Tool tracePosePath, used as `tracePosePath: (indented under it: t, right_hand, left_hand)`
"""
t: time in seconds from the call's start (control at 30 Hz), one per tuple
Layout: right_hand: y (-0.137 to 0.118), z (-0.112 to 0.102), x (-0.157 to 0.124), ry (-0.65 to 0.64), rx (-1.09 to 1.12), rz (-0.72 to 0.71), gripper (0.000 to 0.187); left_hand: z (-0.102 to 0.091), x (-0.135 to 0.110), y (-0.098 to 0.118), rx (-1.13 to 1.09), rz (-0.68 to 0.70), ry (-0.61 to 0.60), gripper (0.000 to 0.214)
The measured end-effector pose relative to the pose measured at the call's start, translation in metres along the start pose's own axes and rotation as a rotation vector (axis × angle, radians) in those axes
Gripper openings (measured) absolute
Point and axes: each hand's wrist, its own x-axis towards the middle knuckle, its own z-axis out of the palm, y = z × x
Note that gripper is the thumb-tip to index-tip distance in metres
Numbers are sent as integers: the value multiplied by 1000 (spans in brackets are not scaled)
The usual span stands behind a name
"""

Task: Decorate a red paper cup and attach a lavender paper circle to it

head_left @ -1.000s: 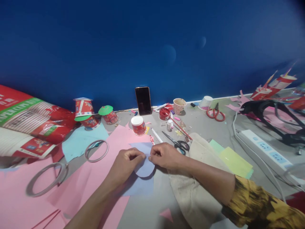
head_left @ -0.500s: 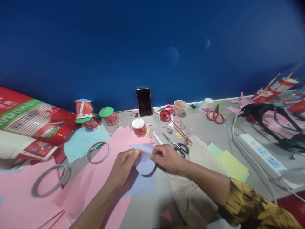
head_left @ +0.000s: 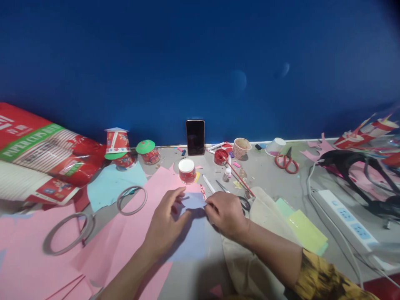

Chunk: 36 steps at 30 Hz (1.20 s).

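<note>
A light purple paper disc [head_left: 194, 200] is tilted up, so that only a narrow part of its face shows. My right hand [head_left: 228, 214] pinches its right edge, with the fingers curled in. At the disc's left side is my left hand [head_left: 165, 218], thumb and fingers spread apart; whether a fingertip touches the disc is hard to see. Below both hands lies a light purple sheet [head_left: 190, 246], partly over a large pink sheet [head_left: 131, 233]. Black-handled scissors [head_left: 245, 203] are partly hidden behind my right hand. A small red paper cup [head_left: 187, 171] with a white top stands just beyond.
Several decorated cups [head_left: 117, 141] and a paper cup bag [head_left: 56, 146] sit at the left. Two grey rings [head_left: 131, 200] lie on the pink paper. A phone [head_left: 195, 137] leans on the blue wall. Red-handled scissors [head_left: 286, 163], a cloth [head_left: 268, 225] and a power strip [head_left: 346, 218] are right.
My left fingers have spread away from the disc's upper edge. The disc has tipped from facing me to a flatter angle, still in my right hand. The view has shifted slightly.
</note>
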Motion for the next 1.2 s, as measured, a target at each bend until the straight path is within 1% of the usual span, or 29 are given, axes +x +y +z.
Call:
tracePosePath:
  t: [0.07,0.1,0.17,0.23,0.3,0.33,0.37,0.4,0.43,0.47,0.5,0.53,0.57,0.6,0.63,0.67,0.73,0.77,0.9,0.97,1.03,1.2]
  right_hand:
    - [0,-6,1,97,-77,-89,24]
    - [0,-10,2,150,-124,-149,25]
    - [-2,-16,4,236,-210,-278,24]
    - [-5,-19,6,244,-234,-376,21]
    - [-6,-18,6,199,-185,-441,19]
    - [-7,-16,5,173,-133,-444,18]
    - [-7,-13,5,150,-59,-406,17]
    - [-6,-11,4,132,38,-315,17]
    - [-6,-8,4,111,164,-171,16]
    - [-5,-7,4,81,321,9,18]
    - [-5,-6,5,34,504,199,24]
    - [-4,-5,6,-40,701,373,33]
    - [-4,-5,7,-131,889,507,44]
    - [-4,-6,8,-226,1045,591,53]
    - [-4,-6,9,-306,1154,635,59]
    - [-5,-6,10,-360,1214,653,62]
    - [-6,-6,10,-397,1240,657,62]
    - [-6,-5,10,-397,1237,656,62]
    - [-5,-4,9,-413,1251,653,60]
    - [-4,-5,9,-421,1258,646,59]
    - [-4,-6,9,-436,1261,642,59]
    - [-5,-5,9,-499,1242,627,64]
  left_hand:
    - [-1,-1,6,-190,-134,56,38]
    - [-1,-1,9,-318,-215,36,35]
    - [-1,-1,14,-562,-363,-71,44]
    - [1,-1,17,-714,-454,-145,54]
    - [3,-1,17,-781,-498,-149,62]
    - [5,-2,16,-798,-506,-133,68]
    - [6,-2,15,-807,-504,-117,73]
    - [7,-3,14,-808,-486,-98,76]
    - [7,-3,13,-799,-454,-76,78]
    - [7,-3,13,-781,-416,-56,78]
    - [7,-3,13,-756,-380,-40,78]
    - [6,-3,13,-726,-352,-33,77]
    - [6,-4,14,-697,-332,-34,77]
    - [5,-4,15,-675,-321,-43,76]
    - [4,-4,16,-663,-316,-58,75]
    - [4,-5,18,-662,-315,-77,75]
    - [2,-6,21,-701,-339,-117,72]
    - [2,-6,22,-736,-370,-134,68]
    - [-2,-9,24,-853,-584,-212,40]
    - [-3,-12,23,-846,-618,-259,32]
    - [-3,-16,22,-817,-600,-284,31]
    - [3,-23,22,-772,-604,-297,44]
